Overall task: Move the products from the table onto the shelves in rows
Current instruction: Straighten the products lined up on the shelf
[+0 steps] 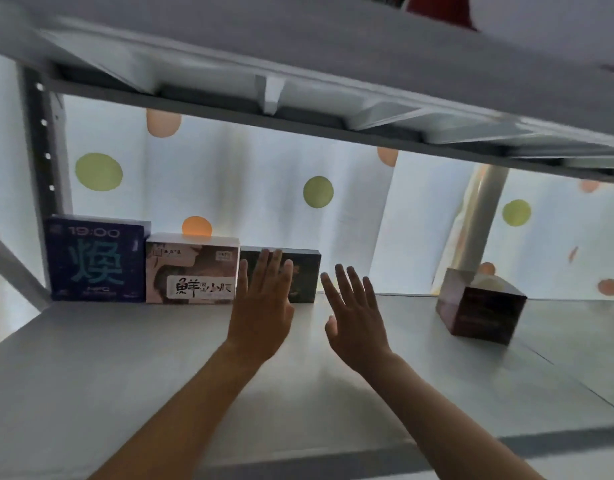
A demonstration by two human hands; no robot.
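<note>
Both hands are held flat and empty, the left hand (264,299) seemingly touching the dark box (300,275), the right hand (354,313) beside it above the shelf (125,358).

Two bare forearms enter from the bottom edge, uncovered from elbow to wrist, with no sleeve, cuff, watch, band or glove on either. The left hand (260,306) shows its back, four slim fingers and a thumb, ringless, nails short as far as the dim light allows. The right hand (354,317) is likewise unadorned, its long fingers and thumb all in view. Backlight leaves both limbs in shadow, so finer surface detail cannot be made out
</note>
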